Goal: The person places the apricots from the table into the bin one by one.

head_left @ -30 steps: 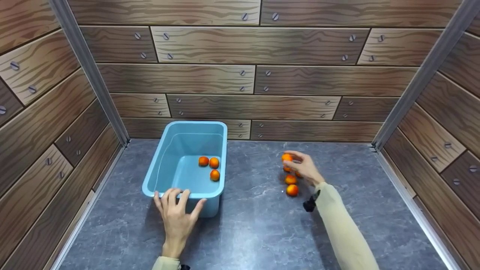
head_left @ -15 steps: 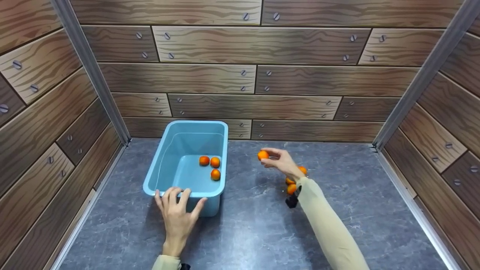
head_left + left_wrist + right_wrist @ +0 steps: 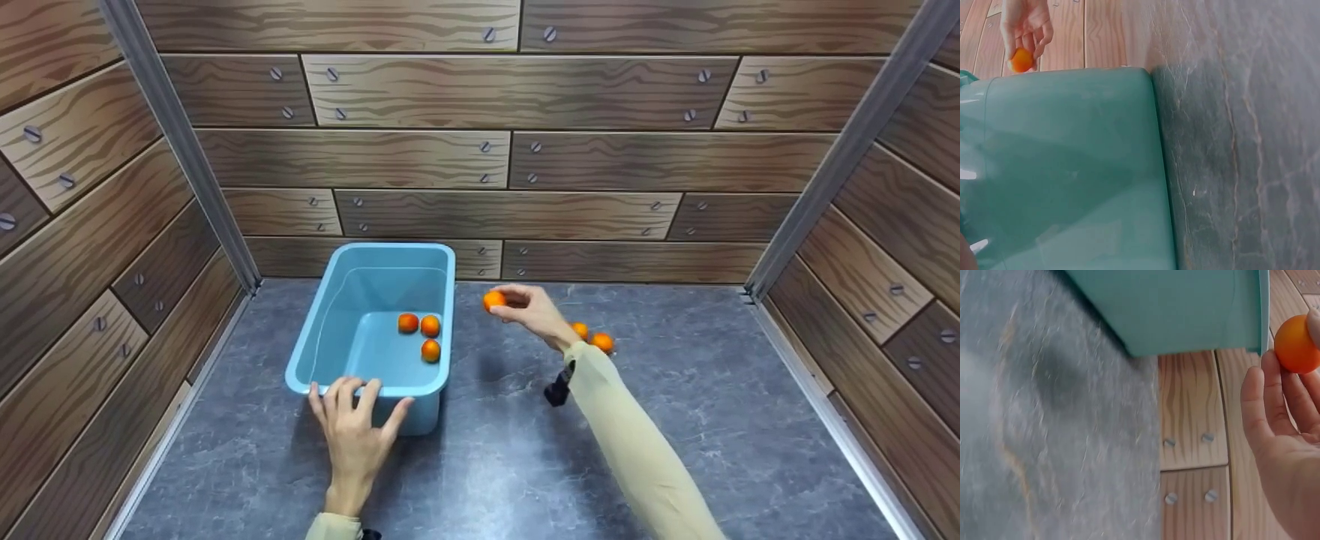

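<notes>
My right hand [image 3: 534,311] pinches a small orange [image 3: 494,301] between thumb and fingertips, held up to the right of the blue tub [image 3: 300,352]. In the right wrist view, this smooth, round orange [image 3: 1297,344] sits at the fingertips near the tub's rim. My left hand [image 3: 352,431] grips the tub's front rim, fingers hooked over it and the thumb outside against the wall. Inside the tub, 3 oranges [image 3: 430,350] lie near its right wall. Beyond my right wrist, other oranges [image 3: 601,343] rest on the grey surface, partly hidden by my forearm.
The grey marbled surface [image 3: 480,465] is enclosed by wood-patterned walls [image 3: 510,157] at the back and both sides. Metal posts [image 3: 817,157] stand at the back corners. A dark device [image 3: 556,391] is strapped at my right wrist.
My right hand has lifted an orange from the group on the right and carried it left toward the tub. The left hand and the tub have stayed in place.
</notes>
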